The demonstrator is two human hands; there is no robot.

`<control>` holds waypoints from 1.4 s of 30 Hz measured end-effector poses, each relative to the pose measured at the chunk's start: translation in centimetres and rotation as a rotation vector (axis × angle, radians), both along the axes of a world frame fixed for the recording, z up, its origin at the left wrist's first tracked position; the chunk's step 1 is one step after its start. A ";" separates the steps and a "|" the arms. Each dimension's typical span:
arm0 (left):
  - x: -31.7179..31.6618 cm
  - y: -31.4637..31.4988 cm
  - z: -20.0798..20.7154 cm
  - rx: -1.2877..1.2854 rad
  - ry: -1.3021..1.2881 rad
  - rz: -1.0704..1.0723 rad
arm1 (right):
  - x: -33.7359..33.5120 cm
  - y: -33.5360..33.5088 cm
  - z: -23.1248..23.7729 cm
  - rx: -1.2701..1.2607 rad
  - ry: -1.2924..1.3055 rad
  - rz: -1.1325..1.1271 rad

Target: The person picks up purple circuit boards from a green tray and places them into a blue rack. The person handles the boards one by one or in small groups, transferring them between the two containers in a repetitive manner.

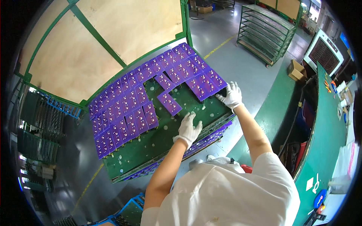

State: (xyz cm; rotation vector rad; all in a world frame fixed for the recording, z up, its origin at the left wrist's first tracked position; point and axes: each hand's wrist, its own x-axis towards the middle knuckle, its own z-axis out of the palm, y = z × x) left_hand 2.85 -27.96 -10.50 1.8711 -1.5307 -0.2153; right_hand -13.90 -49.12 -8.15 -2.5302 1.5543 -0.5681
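Rows of purple rectangular panels (126, 98) with pale round spots lie on a green rack top (166, 132). Over the bare green part, my gloved left hand (188, 129) has its fingers spread and holds nothing; a single purple panel (169, 103) lies just beyond it. My gloved right hand (231, 95) is at the rack's right edge, fingers apart, beside the corner of the right-hand block of purple panels (203, 86). Its fingertips seem to touch that corner, but I cannot tell for certain. Small yellow-green bits show along several panel edges.
More purple panels sit on a lower level of the rack (192, 145). Large tan boards in a green frame (98, 30) stand behind it. A wheeled green shelf cart (266, 34), a cardboard box (296, 71), an air cooler (323, 52) and a green workbench (320, 150) are at right.
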 end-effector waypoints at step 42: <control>-8.1 3.0 13.8 -0.589 2.194 -0.405 | -1.3 10.3 4.2 0.608 -1.050 0.828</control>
